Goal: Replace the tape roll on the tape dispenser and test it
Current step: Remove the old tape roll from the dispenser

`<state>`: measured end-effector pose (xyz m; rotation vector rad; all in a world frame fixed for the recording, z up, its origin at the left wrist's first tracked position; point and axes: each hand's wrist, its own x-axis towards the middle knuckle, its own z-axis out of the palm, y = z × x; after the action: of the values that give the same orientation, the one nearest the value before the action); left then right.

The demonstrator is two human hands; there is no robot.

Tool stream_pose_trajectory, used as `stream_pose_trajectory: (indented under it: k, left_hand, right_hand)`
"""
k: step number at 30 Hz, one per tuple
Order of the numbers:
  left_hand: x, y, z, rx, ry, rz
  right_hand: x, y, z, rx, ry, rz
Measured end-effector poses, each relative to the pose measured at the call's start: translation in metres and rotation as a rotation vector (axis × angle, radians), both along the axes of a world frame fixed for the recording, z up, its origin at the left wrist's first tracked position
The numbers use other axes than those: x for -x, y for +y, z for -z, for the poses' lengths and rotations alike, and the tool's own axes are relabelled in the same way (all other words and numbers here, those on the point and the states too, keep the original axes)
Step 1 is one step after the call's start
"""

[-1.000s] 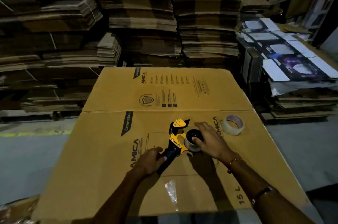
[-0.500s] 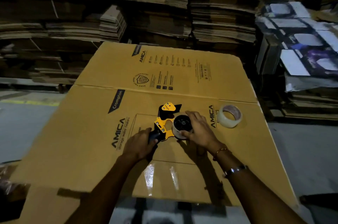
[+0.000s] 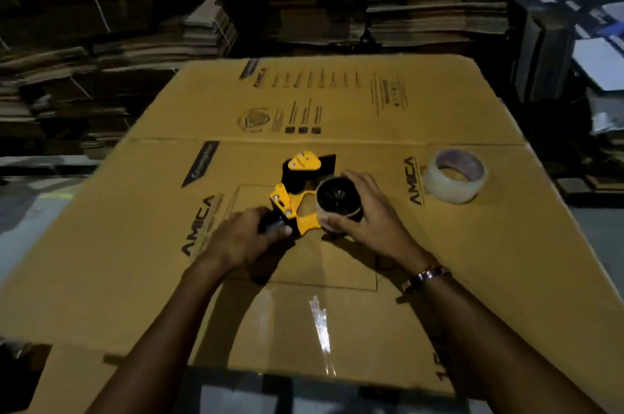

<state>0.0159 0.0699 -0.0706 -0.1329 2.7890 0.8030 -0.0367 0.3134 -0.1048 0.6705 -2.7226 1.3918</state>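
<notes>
Head view: nearest, the left hand [image 3: 241, 239] grips the dispenser [image 3: 297, 192] by its handle to steady it on the cardboard [image 3: 135, 244], while the right hand's [image 3: 366, 214] fingers [image 3: 332, 223] wrap the spent core [image 3: 337, 201], probably to pull it off. Farther right, the fresh roll [image 3: 454, 175] waits within reach.

Your counter is a flattened printed cardboard sheet [image 3: 337, 103]. The yellow tape dispenser [image 3: 297, 197] lies at its centre; a clear tape roll [image 3: 454, 177] sits at three o'clock, well apart from the dispenser.
</notes>
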Motion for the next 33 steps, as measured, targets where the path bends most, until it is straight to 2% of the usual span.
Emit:
stream_pose_trajectory:
  k: [6, 14, 22, 28, 33]
  left_hand:
    - [-0.003, 0.004, 0.003, 0.066, 0.127, 0.040]
    - [-0.009, 0.003, 0.015, 0.217, 0.278, 0.088]
    - [-0.032, 0.018, 0.020, 0.303, 0.405, -0.037]
    - [-0.078, 0.051, 0.036, 0.265, 0.568, -0.205]
    - [-0.110, 0.067, 0.032, 0.258, 0.655, -0.202]
  right_hand:
    - [-0.002, -0.001, 0.013, 0.081, 0.116, 0.039]
    - [-0.004, -0.004, 0.020, 0.126, 0.142, 0.046]
    - [-0.019, -0.002, 0.020, 0.055, 0.156, 0.054]
    - [-0.050, -0.001, 0.019, 0.059, 0.187, 0.131]
    - [-0.073, 0.002, 0.021, 0.082, 0.206, 0.167]
